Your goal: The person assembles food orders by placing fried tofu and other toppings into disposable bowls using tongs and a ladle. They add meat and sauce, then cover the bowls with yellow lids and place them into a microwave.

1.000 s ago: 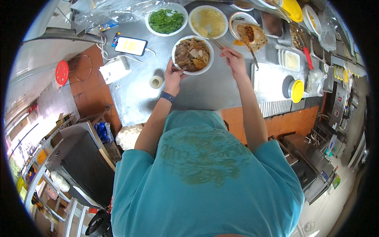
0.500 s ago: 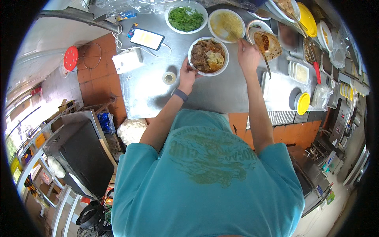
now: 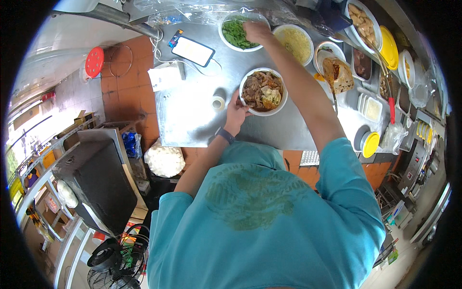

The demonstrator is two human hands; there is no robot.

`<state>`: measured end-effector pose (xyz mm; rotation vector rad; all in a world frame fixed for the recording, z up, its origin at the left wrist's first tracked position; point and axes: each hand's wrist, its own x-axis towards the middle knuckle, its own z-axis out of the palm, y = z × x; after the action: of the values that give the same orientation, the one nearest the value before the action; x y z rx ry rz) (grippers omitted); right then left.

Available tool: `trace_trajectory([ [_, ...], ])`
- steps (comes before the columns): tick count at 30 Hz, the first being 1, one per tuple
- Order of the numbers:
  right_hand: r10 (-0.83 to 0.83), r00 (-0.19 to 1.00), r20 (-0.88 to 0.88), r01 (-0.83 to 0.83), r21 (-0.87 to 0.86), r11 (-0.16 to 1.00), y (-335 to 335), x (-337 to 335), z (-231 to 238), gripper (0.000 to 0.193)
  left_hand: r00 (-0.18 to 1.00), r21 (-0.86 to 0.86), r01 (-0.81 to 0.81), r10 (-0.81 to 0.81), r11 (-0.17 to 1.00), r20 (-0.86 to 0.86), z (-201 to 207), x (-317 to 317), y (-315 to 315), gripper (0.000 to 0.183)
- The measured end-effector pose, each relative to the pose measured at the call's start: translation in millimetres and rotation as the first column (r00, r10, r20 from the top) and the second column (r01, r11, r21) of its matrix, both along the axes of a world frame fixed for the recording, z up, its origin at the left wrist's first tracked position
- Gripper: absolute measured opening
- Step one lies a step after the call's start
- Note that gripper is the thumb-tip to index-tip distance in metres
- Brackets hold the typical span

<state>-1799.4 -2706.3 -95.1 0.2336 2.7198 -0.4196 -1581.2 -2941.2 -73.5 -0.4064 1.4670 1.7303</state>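
Note:
My left hand [image 3: 236, 115] holds the near-left side of a white round bowl [image 3: 287, 93], with the thumb along its rim. Inside the bowl lie sliced brown meat [image 3: 256, 89] and a pale yellow minced topping [image 3: 272, 96]. My right hand [image 3: 257, 32] reaches over the far white bowl of chopped greens [image 3: 234, 34]. Its fingers are bunched, their tips down among the greens and partly hidden. Under my right forearm, partly covered, stands a white bowl of pale yellow minced food [image 3: 294, 44].
A phone [image 3: 193, 51] on a cable and a tape roll [image 3: 218, 102] lie on the steel table [image 3: 192, 127]. To the right stand a sauce-stained bowl [image 3: 338, 74] with a ladle, white containers [image 3: 371, 109] and a yellow-lidded tub [image 3: 370, 144]. Clear plastic film [image 3: 202, 15] hangs along the far edge.
My right hand has left the bowl of yellow minced food and moved left and away to the greens. My left hand stays on the meat bowl. The whole view has shifted slightly.

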Motion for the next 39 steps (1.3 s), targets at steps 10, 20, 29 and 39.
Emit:
trace_trajectory([
  [10,-0.281,0.907,-0.314,0.145,-0.393,0.908,62.7,17.0,-62.7,0.039,0.997,-0.061,0.076,-0.075,0.995,0.011,6.2,-4.6,-1.8,0.074],
  [20,-0.576,0.779,-0.249,0.355,-0.582,0.732,28.4,41.9,3.8,0.035,0.999,-0.028,0.049,-0.048,0.998,0.017,7.4,-6.9,-1.6,0.073],
  [29,-0.836,0.543,0.077,0.189,-0.981,0.033,9.3,113.7,55.5,0.025,0.998,-0.003,0.060,-0.060,0.998,-0.026,-6.5,-5.5,-4.0,0.071],
  [39,-0.480,0.876,-0.046,0.415,-0.436,0.799,-31.3,241.7,84.8,0.037,0.998,0.063,0.028,-0.025,0.998,-0.054,1.6,-6.4,-2.0,0.067],
])
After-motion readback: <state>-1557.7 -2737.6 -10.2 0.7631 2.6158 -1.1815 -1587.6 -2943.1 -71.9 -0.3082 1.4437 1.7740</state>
